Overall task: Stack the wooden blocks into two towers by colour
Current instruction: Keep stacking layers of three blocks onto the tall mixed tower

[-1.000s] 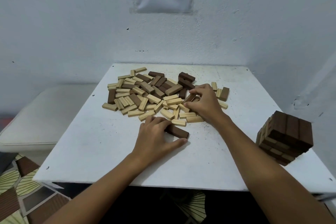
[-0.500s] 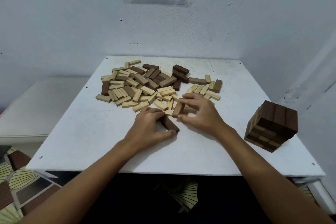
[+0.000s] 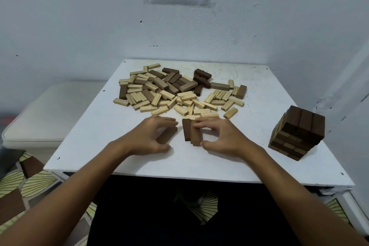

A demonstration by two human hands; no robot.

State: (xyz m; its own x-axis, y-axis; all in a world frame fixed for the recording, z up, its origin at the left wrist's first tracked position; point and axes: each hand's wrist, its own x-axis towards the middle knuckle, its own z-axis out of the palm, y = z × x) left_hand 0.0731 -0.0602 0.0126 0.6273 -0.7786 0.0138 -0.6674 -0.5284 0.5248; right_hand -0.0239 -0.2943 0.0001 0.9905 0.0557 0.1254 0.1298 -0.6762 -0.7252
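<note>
On the white worktop [image 3: 111, 142], two hands gather dark wooden blocks.
Left hand [image 3: 148, 136] grasps one dark block [image 3: 167, 135]; right hand [image 3: 223, 136] pinches two side by side [image 3: 191, 132].

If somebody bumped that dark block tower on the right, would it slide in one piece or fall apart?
The tower would probably shed blocks rather than slide whole: its layers look loosely stacked, with visible gaps. It already seems slightly skewed, so a sideways push might topple the upper rows. It stands near the table's right edge, so pieces could drop off.
</note>
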